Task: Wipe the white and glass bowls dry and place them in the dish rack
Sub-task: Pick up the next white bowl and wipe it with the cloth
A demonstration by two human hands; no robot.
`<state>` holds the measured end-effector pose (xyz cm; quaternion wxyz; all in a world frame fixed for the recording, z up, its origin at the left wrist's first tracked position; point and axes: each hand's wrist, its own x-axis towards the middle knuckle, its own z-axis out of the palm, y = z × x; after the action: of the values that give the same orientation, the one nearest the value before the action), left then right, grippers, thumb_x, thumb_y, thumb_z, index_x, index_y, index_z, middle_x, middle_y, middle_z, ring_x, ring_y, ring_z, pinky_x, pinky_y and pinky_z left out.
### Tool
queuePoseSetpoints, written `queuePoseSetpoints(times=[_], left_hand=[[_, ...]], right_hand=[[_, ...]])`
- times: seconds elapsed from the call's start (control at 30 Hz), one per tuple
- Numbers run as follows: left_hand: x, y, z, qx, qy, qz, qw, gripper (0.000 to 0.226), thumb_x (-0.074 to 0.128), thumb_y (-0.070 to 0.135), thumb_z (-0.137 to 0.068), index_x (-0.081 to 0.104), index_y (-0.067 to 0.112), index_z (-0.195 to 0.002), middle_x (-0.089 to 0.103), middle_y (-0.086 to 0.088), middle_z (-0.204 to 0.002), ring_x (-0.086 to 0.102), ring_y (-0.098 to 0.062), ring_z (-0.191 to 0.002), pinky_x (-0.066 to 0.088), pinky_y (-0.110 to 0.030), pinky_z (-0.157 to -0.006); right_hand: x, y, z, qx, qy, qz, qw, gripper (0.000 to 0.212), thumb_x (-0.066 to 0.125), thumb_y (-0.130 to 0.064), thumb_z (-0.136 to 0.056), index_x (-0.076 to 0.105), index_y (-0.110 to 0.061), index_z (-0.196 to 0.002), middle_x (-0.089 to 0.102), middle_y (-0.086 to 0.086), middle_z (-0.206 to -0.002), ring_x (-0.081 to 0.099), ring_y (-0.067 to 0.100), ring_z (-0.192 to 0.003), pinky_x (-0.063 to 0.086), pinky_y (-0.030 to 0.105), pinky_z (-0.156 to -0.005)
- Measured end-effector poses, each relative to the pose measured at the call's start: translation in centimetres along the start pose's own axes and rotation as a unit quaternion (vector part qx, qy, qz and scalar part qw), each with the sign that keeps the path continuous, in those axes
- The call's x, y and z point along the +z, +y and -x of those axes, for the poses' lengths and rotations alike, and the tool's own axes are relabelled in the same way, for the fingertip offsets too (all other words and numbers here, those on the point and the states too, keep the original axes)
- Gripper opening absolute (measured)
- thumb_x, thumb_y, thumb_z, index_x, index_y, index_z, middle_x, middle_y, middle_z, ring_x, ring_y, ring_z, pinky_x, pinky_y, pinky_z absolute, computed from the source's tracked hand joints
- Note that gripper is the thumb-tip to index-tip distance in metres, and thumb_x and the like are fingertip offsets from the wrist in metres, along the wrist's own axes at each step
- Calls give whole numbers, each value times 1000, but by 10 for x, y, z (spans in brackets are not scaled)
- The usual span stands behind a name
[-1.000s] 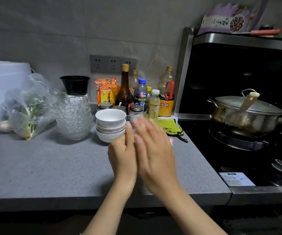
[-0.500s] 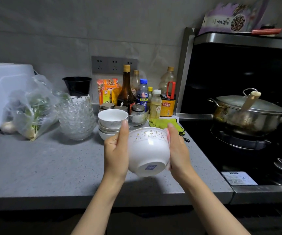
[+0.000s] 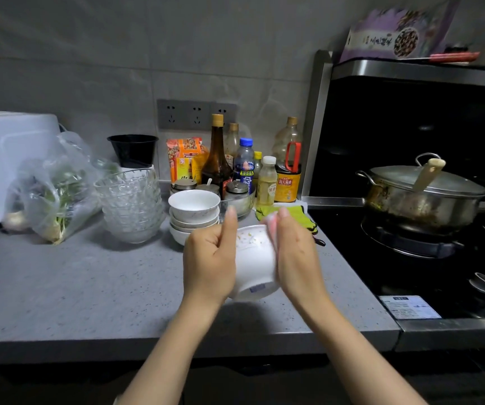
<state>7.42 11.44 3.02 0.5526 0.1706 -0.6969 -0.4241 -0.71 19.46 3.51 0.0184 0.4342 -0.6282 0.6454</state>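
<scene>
Head view: a white bowl (image 3: 254,264) is held in the air between both hands, just above the front part of the grey bench (image 3: 60,287). It is tipped so that its base, with a small blue mark, faces the camera and its rim points away. The left hand (image 3: 209,261) grips the bowl's left side, with its fingers curled and its thumb lying straight up along the rim. The right hand (image 3: 296,258) lies flat against the right side with its fingers stretched upward over the rim. The fingertips are blurred, and the thumb is hidden.

Just behind the hands stands a stack of white bowls (image 3: 193,217) on the bench, and just beside it on the left a stack of glass bowls (image 3: 131,206). Further left lies a clear plastic bag of greens (image 3: 51,194) against a white appliance (image 3: 2,159). A black bowl (image 3: 133,150) and a cluster of bottles (image 3: 245,168) line the wall. A green glove (image 3: 301,217) lies at the bench's right edge — beyond it, a lidded steel pot (image 3: 422,197) sits on the stove.
</scene>
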Motion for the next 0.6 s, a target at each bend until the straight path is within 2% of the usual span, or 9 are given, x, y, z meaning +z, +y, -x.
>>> queuePoseSetpoints(times=[0.07, 0.13, 0.2, 0.27, 0.37, 0.4, 0.43, 0.5, 0.6], left_hand=[[6, -4, 2, -34, 78, -7, 996, 66, 39, 61, -86, 33, 10, -44, 35, 3, -37, 34, -18, -43, 26, -39, -46], [13, -5, 4, -53, 124, -26, 990, 65, 36, 54, -89, 33, 12, -40, 37, 1, -36, 34, -20, -44, 28, -37, -49], [17, -4, 6, -72, 125, -15, 989, 64, 32, 54, -88, 44, 12, -41, 51, -3, -42, 44, -22, -46, 37, -38, -52], [19, -4, 8, -77, 123, 4, 989, 66, 33, 55, -89, 43, 11, -41, 50, -4, -41, 46, -20, -46, 38, -38, -51], [19, 2, 10, -99, 130, 45, 986, 72, 42, 48, -98, 41, -5, -50, 50, -6, -43, 48, -15, -45, 38, -35, -49], [19, 3, 10, -107, 136, 58, 983, 69, 42, 43, -99, 41, -4, -49, 50, -1, -43, 48, -11, -43, 36, -32, -49], [19, 2, 9, -109, 144, 64, 981, 66, 41, 41, -100, 39, 2, -47, 48, 4, -41, 46, -9, -42, 35, -30, -49], [19, 0, 7, -99, 154, 66, 981, 64, 41, 42, -100, 35, 12, -43, 45, 6, -38, 44, -11, -43, 34, -31, -50], [19, -7, 8, -69, 121, 42, 989, 67, 36, 56, -94, 51, 13, -44, 54, 5, -42, 49, -8, -45, 39, -31, -52]], right_hand=[[10, -1, 14, -31, -12, 35, 999, 45, 24, -50, -96, 60, -30, -113, 61, -8, -120, 55, 7, -115, 44, 39, -99], [19, -2, 24, -96, -29, 129, 987, 48, 20, -46, -99, 39, -34, -141, 33, -21, -148, 24, -4, -140, 18, 28, -118], [22, 1, 26, -152, -24, 208, 966, 48, 21, -40, -101, 33, -31, -146, 25, -20, -151, 13, -3, -144, 8, 27, -120], [17, 3, 20, -165, -18, 204, 965, 48, 23, -41, -100, 36, -30, -145, 32, -18, -149, 22, 0, -142, 15, 29, -119], [5, 7, 4, 1, -30, 31, 999, 51, 25, -59, -90, 47, -45, -134, 49, -23, -136, 57, 16, -120, 45, 49, -101], [3, 9, 0, 61, -31, -29, 997, 49, 27, -65, -86, 49, -52, -128, 53, -20, -132, 62, 20, -112, 50, 53, -93], [3, 9, 1, 67, -30, -48, 996, 49, 28, -69, -85, 48, -54, -127, 54, -18, -133, 60, 18, -116, 48, 53, -96], [9, 3, 11, -30, -20, 39, 999, 52, 25, -63, -90, 42, -48, -136, 43, -20, -143, 39, 2, -134, 33, 38, -113], [18, 1, 20, -195, -6, 262, 945, 48, 25, -39, -100, 44, -26, -142, 42, -9, -147, 28, 4, -139, 17, 28, -117]])
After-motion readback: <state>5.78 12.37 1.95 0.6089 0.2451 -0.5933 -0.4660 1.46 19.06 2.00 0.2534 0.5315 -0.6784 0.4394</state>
